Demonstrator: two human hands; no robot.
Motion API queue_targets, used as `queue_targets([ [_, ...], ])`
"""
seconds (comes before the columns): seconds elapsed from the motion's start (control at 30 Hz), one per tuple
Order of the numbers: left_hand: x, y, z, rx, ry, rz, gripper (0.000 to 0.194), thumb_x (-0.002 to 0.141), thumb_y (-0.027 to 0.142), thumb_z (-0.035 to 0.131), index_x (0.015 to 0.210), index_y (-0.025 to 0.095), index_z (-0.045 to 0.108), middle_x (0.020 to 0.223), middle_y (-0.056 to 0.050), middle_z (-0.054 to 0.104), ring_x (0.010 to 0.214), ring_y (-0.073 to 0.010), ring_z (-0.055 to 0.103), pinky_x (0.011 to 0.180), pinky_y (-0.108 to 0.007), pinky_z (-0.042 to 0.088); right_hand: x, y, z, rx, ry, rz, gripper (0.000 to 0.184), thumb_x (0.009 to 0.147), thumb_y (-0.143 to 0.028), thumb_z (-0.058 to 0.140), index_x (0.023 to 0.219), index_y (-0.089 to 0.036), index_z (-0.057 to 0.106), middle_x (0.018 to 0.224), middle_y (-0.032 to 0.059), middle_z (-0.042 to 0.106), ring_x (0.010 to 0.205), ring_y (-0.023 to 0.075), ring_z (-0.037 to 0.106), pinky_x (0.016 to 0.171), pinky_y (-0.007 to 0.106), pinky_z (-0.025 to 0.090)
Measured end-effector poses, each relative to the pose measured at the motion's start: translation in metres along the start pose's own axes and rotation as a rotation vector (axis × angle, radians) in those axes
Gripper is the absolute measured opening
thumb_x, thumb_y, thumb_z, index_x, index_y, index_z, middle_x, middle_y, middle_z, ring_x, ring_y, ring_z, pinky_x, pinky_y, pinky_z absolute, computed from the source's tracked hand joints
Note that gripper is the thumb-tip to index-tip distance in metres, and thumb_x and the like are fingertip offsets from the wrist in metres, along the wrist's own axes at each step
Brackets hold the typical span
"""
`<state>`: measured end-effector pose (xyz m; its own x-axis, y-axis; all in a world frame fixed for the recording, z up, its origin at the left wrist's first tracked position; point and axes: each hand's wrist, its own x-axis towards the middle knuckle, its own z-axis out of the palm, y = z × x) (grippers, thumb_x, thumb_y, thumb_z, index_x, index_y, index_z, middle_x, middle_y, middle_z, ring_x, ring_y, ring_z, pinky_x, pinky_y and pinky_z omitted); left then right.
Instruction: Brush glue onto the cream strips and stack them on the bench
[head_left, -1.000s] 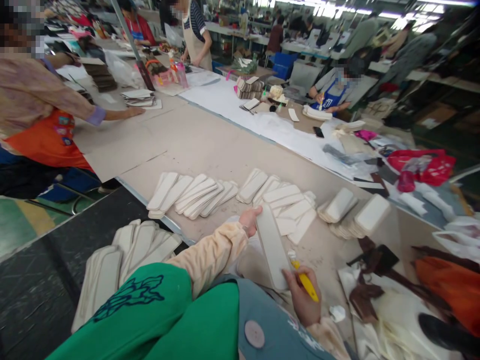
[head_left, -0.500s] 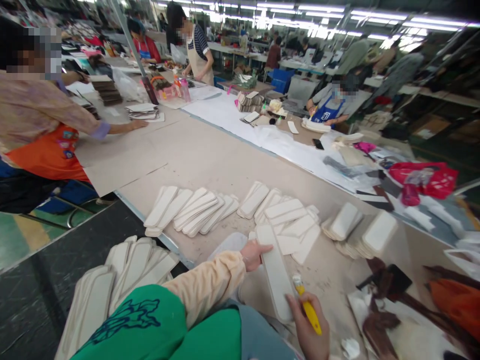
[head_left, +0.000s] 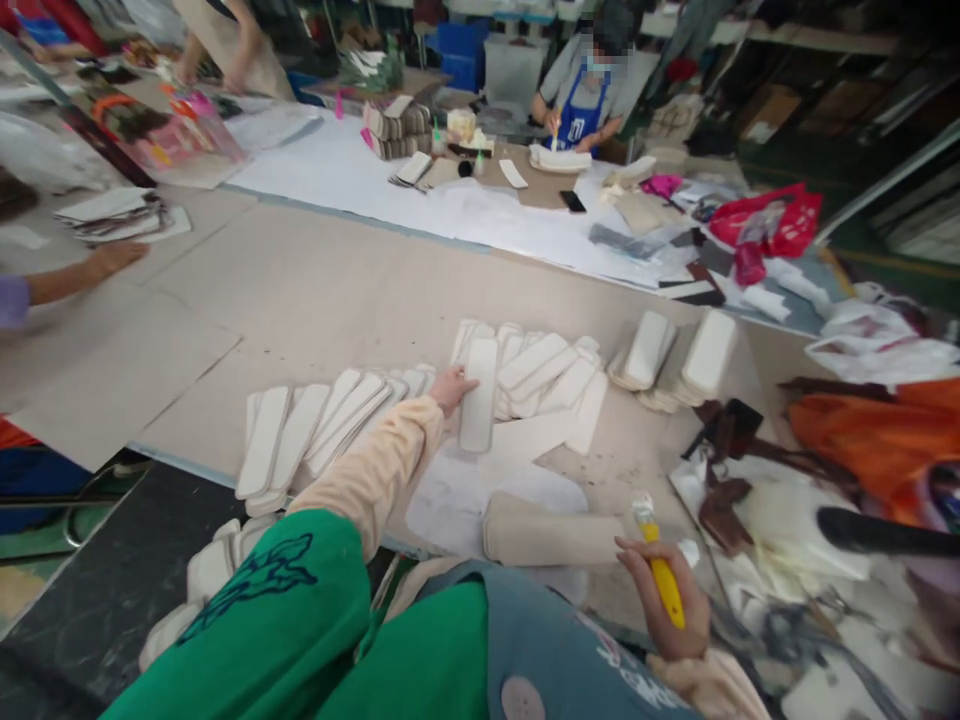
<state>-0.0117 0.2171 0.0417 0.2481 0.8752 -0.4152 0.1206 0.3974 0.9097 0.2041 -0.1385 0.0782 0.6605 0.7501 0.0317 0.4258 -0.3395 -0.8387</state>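
Left hand (head_left: 450,390) is pinching a flat, off-white, round-cornered strip (head_left: 480,400), maybe card, kinda blurry; right hand's (head_left: 675,600) gripping a yellow-handled, pale-bristled brush (head_left: 664,578).

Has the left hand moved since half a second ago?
Yes. The left hand has moved forward, closer to the loose pile of white, round-cornered flat pieces on the beige table.
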Motion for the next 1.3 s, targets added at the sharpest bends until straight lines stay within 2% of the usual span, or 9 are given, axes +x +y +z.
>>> queue_targets([
  [0.1, 0.040, 0.009, -0.007, 0.343, 0.169, 0.102, 0.041, 0.075, 0.015, 0.068, 0.114, 0.008, 0.058, 0.106, -0.014, 0.068, 0.102, -0.0255, 0.063, 0.093, -0.041, 0.047, -0.008, 0.024, -0.022, -0.111, 0.037, 0.026, 0.030, 0.081, -0.051, 0.062, 0.085, -0.021, 0.058, 0.090, 0.0068, 0.072, 0.084, 0.0222, 0.068, 0.079, 0.034, 0.053],
  [0.2, 0.037, 0.004, 0.003, 0.608, 0.206, 0.259, 0.046, 0.078, 0.020, 0.067, 0.121, 0.008, 0.055, 0.125, -0.018, 0.059, 0.124, -0.0299, 0.049, 0.107, -0.046, 0.035, -0.015, 0.055, -0.034, -0.270, 0.064, -0.036, 0.030, 0.081, -0.049, 0.063, 0.091, -0.021, 0.055, 0.098, 0.0074, 0.072, 0.086, 0.0223, 0.069, 0.073, 0.030, 0.053],
  [0.3, -0.019, -0.022, 0.028, 0.821, -0.107, 0.520, 0.052, 0.081, 0.035, 0.065, 0.126, 0.013, 0.053, 0.130, -0.016, 0.057, 0.127, -0.0285, 0.047, 0.110, -0.045, 0.034, -0.016, 0.085, -0.036, -0.424, -0.036, -0.158, 0.032, 0.081, -0.046, 0.063, 0.097, -0.022, 0.049, 0.114, 0.0104, 0.068, 0.090, 0.0238, 0.069, 0.070, 0.032, 0.055],
  [0.4, -0.101, -0.060, 0.055, 0.945, -0.482, 0.683, 0.080, 0.076, 0.058, 0.065, 0.138, 0.014, 0.041, 0.143, -0.018, 0.044, 0.136, -0.0308, 0.037, 0.113, -0.047, 0.030, -0.006, 0.105, -0.032, -0.497, -0.204, -0.311, 0.028, 0.081, -0.039, 0.061, 0.098, -0.023, 0.046, 0.127, 0.0135, 0.060, 0.114, 0.0281, 0.059, 0.088, 0.042, 0.051],
  [0.57, -0.180, -0.112, 0.085, 1.285, -0.771, 0.479, 0.121, 0.057, 0.069, 0.071, 0.148, 0.008, 0.019, 0.153, -0.027, 0.022, 0.142, -0.0434, 0.016, 0.112, -0.057, 0.021, 0.023, 0.106, -0.011, -0.600, -0.570, -0.456, 0.039, 0.069, -0.033, 0.069, 0.101, -0.022, 0.049, 0.145, 0.0143, 0.042, 0.138, 0.0325, 0.032, 0.110, 0.053, 0.030],
  [0.7, -0.181, -0.127, 0.101, 1.458, -0.721, 0.432, 0.125, 0.053, 0.058, 0.078, 0.149, 0.012, 0.013, 0.153, -0.025, 0.021, 0.141, -0.0425, 0.016, 0.112, -0.055, 0.017, 0.039, 0.099, 0.009, -0.726, -0.774, -0.528, 0.054, 0.062, -0.035, 0.074, 0.107, -0.018, 0.051, 0.149, 0.0167, 0.036, 0.142, 0.0348, 0.020, 0.114, 0.056, 0.014],
  [0.83, -0.175, -0.131, 0.106, 1.537, -0.681, 0.447, 0.122, 0.052, 0.046, 0.079, 0.149, 0.015, 0.012, 0.142, -0.021, 0.035, 0.131, -0.0388, 0.031, 0.109, -0.055, 0.020, 0.047, 0.102, 0.021, -0.784, -0.863, -0.562, 0.068, 0.057, -0.035, 0.076, 0.117, -0.017, 0.050, 0.144, 0.0181, 0.041, 0.138, 0.0358, 0.026, 0.111, 0.060, 0.010],
  [1.07, -0.164, -0.124, 0.106, 1.632, -0.704, 0.494, 0.106, 0.056, 0.030, 0.071, 0.146, 0.015, 0.017, 0.124, -0.019, 0.045, 0.110, -0.0332, 0.044, 0.098, -0.051, 0.032, 0.047, 0.100, 0.023, -0.766, -0.845, -0.527, 0.058, 0.061, -0.023, 0.070, 0.116, -0.017, 0.053, 0.116, 0.0123, 0.057, 0.106, 0.0286, 0.050, 0.093, 0.042, 0.039],
  [1.3, -0.150, -0.119, 0.108, 1.659, -0.765, 0.469, 0.098, 0.060, 0.027, 0.067, 0.145, 0.015, 0.020, 0.122, -0.017, 0.047, 0.107, -0.0316, 0.046, 0.093, -0.044, 0.036, 0.043, 0.099, 0.021, -0.733, -0.825, -0.478, 0.056, 0.060, -0.023, 0.070, 0.113, -0.018, 0.054, 0.116, 0.0123, 0.057, 0.103, 0.0283, 0.051, 0.088, 0.039, 0.041],
])
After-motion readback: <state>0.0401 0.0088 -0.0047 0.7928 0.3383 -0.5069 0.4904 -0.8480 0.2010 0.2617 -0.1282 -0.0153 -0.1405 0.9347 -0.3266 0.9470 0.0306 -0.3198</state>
